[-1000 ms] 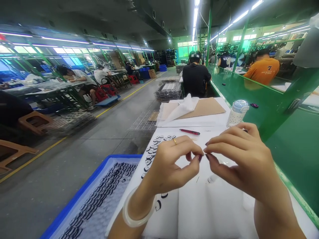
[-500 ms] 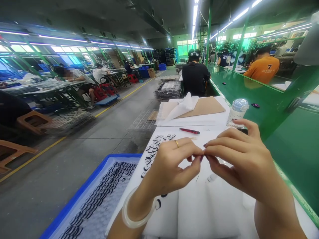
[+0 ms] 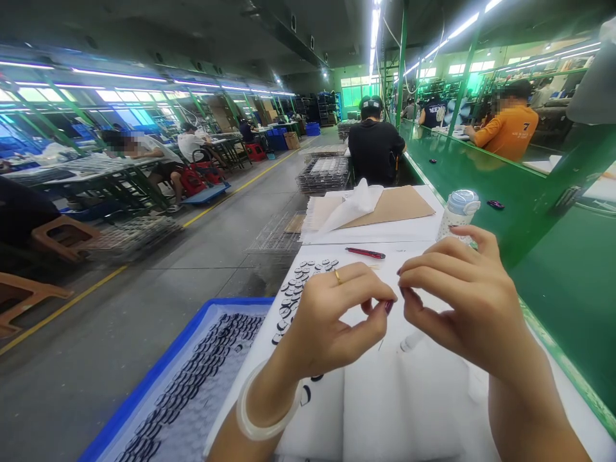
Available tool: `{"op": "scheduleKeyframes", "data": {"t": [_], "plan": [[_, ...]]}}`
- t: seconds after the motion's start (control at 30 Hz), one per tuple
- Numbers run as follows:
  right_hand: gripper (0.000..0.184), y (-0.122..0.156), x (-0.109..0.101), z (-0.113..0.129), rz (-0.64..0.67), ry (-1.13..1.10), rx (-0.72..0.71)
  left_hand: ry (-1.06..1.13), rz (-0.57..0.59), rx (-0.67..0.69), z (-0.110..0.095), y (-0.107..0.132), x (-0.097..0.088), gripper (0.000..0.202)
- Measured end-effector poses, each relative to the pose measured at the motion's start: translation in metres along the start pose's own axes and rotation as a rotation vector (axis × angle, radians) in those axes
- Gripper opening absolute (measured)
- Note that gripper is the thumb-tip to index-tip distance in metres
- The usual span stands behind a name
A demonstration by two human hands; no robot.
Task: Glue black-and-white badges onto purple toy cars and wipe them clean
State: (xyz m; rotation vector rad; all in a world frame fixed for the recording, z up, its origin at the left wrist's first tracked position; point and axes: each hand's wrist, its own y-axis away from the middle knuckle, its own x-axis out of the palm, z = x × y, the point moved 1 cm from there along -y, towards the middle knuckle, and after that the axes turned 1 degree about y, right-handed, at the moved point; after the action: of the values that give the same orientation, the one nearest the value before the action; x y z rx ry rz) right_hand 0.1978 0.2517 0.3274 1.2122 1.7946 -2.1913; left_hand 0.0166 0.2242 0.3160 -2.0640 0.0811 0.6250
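My left hand (image 3: pixel 344 314), with a gold ring and a pale bangle (image 3: pixel 250 410) on its wrist, is pinched closed above the white table (image 3: pixel 370 404). Whatever its fingertips hold is too small to make out. Just to its right, my right hand (image 3: pixel 462 289) has thumb and forefinger close together in a pinch, the other fingers loosely raised. Any item in that pinch is hidden too. A small gap separates the two sets of fingertips. Below and between the hands lies a small clear bottle-like piece (image 3: pixel 411 341). Small dark-edged rounded pieces (image 3: pixel 290 300) are spread left of my left hand.
A blue-rimmed tray (image 3: pixel 158 369) with rows of similar pieces stands at the left. Ahead lie a red utility knife (image 3: pixel 366 253), cardboard (image 3: pixel 394 206) and a water bottle (image 3: pixel 459 212). A green bench (image 3: pixel 553 289) runs along the right. A person in black (image 3: pixel 374 147) sits ahead.
My right hand has drawn slightly to the right, so the fingertips that touched are now apart. My left hand has hardly moved. The person in orange has shifted posture.
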Motion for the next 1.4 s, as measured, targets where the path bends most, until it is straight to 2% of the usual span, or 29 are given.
{"op": "scheduleKeyframes", "data": {"t": [0.23,0.4,1.1,1.4], "plan": [[0.020,-0.002,-0.004,0.000,-0.117,-0.233,0.017,-0.010,-0.045,0.019,0.000,-0.001,-0.001,0.015],[0.025,0.000,-0.002,0.003,-0.026,-0.399,0.006,0.011,-0.067,0.017,0.000,-0.001,-0.002,0.014],[0.024,0.003,0.007,0.009,-0.040,-0.204,-0.046,0.001,-0.068,-0.018,-0.002,0.000,-0.004,0.010],[0.023,0.002,0.008,0.010,-0.015,-0.157,-0.086,0.012,-0.023,-0.069,-0.001,0.001,-0.004,0.013]]}}
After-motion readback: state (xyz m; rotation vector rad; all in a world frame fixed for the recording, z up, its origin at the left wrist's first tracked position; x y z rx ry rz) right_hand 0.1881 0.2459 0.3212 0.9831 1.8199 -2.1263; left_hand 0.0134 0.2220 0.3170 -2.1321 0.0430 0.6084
